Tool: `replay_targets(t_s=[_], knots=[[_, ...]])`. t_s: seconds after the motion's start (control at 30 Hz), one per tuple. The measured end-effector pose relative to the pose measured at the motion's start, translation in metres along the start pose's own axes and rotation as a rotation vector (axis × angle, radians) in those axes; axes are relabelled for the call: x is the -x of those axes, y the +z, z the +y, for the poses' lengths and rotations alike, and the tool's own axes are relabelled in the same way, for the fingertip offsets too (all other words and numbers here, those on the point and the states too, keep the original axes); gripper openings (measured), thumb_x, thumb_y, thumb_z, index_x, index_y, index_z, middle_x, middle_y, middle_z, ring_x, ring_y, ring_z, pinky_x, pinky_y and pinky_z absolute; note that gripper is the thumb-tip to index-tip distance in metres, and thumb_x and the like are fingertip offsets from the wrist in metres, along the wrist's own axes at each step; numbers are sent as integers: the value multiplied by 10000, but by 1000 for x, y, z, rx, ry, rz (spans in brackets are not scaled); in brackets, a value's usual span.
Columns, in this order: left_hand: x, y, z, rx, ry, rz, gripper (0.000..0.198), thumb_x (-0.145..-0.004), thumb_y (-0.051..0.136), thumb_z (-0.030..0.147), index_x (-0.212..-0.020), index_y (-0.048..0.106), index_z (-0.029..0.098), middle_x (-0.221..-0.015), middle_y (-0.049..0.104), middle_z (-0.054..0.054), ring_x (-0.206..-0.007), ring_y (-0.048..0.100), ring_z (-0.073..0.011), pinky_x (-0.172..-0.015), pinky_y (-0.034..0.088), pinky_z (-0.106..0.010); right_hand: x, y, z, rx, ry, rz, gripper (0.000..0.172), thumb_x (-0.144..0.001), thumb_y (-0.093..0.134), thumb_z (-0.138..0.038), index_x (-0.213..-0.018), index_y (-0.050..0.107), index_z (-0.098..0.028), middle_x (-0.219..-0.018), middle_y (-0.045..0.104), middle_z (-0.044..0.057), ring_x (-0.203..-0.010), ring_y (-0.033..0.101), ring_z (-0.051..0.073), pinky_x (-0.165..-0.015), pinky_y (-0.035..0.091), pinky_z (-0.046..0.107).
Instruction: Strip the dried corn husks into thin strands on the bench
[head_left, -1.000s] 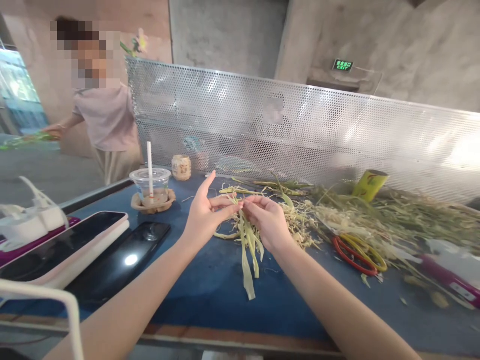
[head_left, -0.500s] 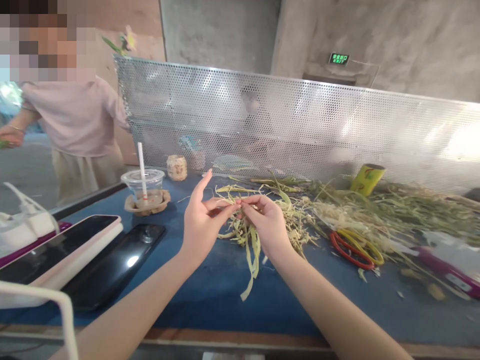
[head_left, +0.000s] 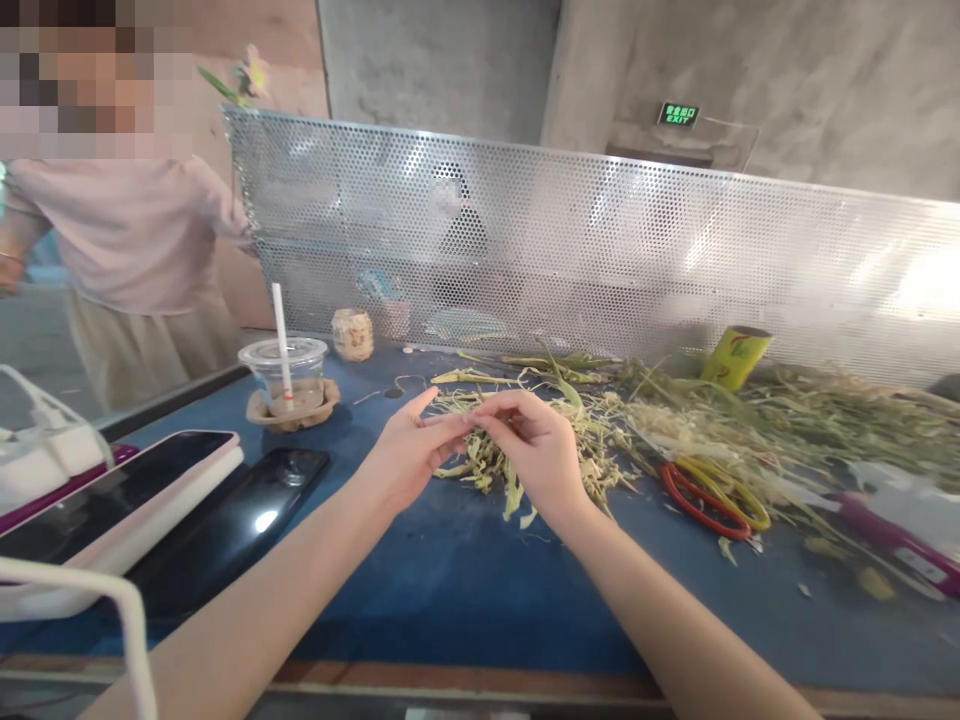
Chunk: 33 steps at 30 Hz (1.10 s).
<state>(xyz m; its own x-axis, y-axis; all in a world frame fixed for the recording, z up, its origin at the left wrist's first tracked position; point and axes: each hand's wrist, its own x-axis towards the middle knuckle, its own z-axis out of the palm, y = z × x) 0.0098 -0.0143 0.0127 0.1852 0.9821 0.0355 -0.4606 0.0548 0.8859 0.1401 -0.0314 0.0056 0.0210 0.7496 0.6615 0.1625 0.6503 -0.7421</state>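
A: At centre, over the blue tabletop (head_left: 450, 585)?
B: Left hand (head_left: 409, 450) and right hand (head_left: 541, 445), raised, tips of both brought together at a single meeting point.

A: State of the fingers?
B: Closed in a pinch on each hand, thumb against forefinger, on leaf strips (head_left: 513, 498). Exact grip mostly hidden behind the fingers. Left thumb angled upward and away.

A: Position of the strips?
B: Pale green, in the space between the hands, loose ends below and partly behind the right hand. Immediately beyond, a heap of plant cuttings (head_left: 604, 440), pale and tangled; boundary between strips and heap hard to tell.

A: To the right of the heap?
B: Red loop (head_left: 694, 503) and yellow loop (head_left: 739, 493), overlapping, flat on the surface. Farther back, a yellow-green container (head_left: 736, 358), tilted, amid a broad spread of dried stems (head_left: 847, 415).

A: To the left?
B: Clear plastic cup (head_left: 289, 372) with upright white straw (head_left: 280, 335), seated in a brown holder (head_left: 260, 412). Behind, near the screen, a patterned jar (head_left: 352, 335). Nearer, a dark phone (head_left: 225, 530), face shiny, beside a pale-edged device (head_left: 124, 490).

A: Background?
B: Perforated metal screen (head_left: 585, 240) along the far side; through the perforations, a seated or standing person (head_left: 460, 240), posture not to be told. At far left, a person in a pale pink top (head_left: 131, 235). High on the wall, a green exit sign (head_left: 679, 114).
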Motion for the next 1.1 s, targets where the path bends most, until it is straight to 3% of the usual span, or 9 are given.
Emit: replay_targets(t_s=[0.2,0.33,0.67,0.77,0.87,1.0,1.1], knots=[[-1,-1,0,15,43,29,965,-680,622,-35,-1391,-24,51,-632,681,-27,-561,631,-109,-599,545,-204,0,-1,2,-24,39,-13,68,-725,585,-173,-770,558,-215,-754,606,2,-711,588,137,-664,483,282],[3,3,3,69,-14,29,936,-701,599,-41,-1383,-39,24,-703,702,-61,-667,664,-129,-687,555,-208,-1,-1,2,49,24,38,34,-729,581,-184,-741,568,-212,-732,609,-1,-698,583,134,-666,472,279],[8,7,-5,-121,108,37,1142,-613,687,-11,-1375,-154,122,-675,696,-12,-674,663,-155,-701,551,-286,-2,0,1,76,25,180,33,-723,577,-183,-736,569,-213,-714,612,-4,-694,588,136,-646,470,273],[10,5,-5,-353,265,6,1208,-603,721,74,-1356,-218,173,-704,698,-7,-694,660,-165,-707,535,-300,-2,-1,2,78,45,197,30,-717,587,-190,-725,569,-212,-702,610,-6,-680,584,134,-642,471,271],[13,2,-6,-607,529,12,1125,-681,663,132,-1349,-237,231,-745,684,6,-718,647,-168,-723,517,-316,-3,-1,4,72,66,199,26,-714,587,-193,-719,571,-213,-692,610,-8,-669,583,134,-635,471,272],[12,-5,-8,-892,922,-59,1019,-754,563,107,-1335,-273,148,-816,662,-17,-851,603,-171,-913,405,-366,-2,-2,2,73,76,170,23,-713,587,-193,-721,580,-214,-687,615,-8,-655,579,132,-618,467,268],[8,-10,-7,-948,1054,-133,1014,-752,550,88,-1324,-287,128,-839,665,-36,-879,595,-173,-913,395,-364,-2,-2,-2,41,86,134,35,-715,578,-181,-722,587,-214,-687,619,-7,-656,584,133,-624,471,269]])
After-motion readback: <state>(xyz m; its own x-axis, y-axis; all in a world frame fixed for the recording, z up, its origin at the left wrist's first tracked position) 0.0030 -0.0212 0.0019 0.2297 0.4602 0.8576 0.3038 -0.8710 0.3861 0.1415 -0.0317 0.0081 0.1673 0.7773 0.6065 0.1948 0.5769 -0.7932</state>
